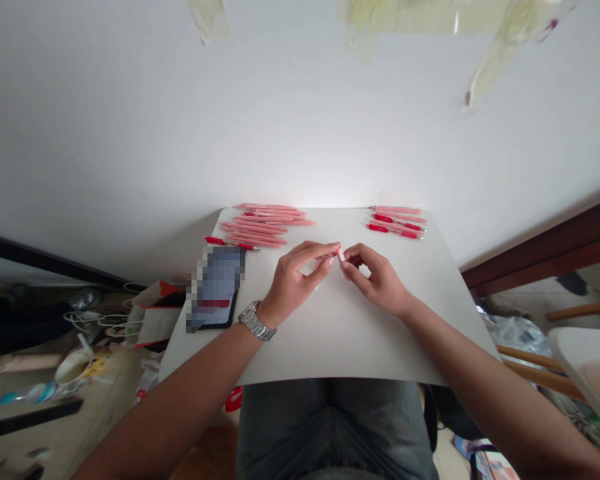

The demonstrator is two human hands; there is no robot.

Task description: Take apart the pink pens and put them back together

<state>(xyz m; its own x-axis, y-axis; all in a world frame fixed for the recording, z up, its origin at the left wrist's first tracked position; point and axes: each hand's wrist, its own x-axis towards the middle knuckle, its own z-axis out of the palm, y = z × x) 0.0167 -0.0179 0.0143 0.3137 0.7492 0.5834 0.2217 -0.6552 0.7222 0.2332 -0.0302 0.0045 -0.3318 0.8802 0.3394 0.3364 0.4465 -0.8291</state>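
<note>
Above the middle of the table, a small pink-and-white piece (341, 255) shows between the fingertips of both hands; most of it is hidden, so its kind is unclear. My right hand (380, 279) pinches it between thumb and forefinger. From the other side, my left hand (294, 277) is closed with thumb and fingertips against it. A pile of pink pens (260, 225) lies beyond my left hand, with a red pen (230, 244) along its near side. Past my right hand lies a smaller group of pink pens (403, 212) and red pens (380, 228).
A phone with a blurred screen (215, 287) lies at the left of the white table (350, 340). The wall (300, 120) rises directly behind the table. Bags and cables (125, 320) crowd the floor at left; a white-topped stool or chair (590, 360) stands at right.
</note>
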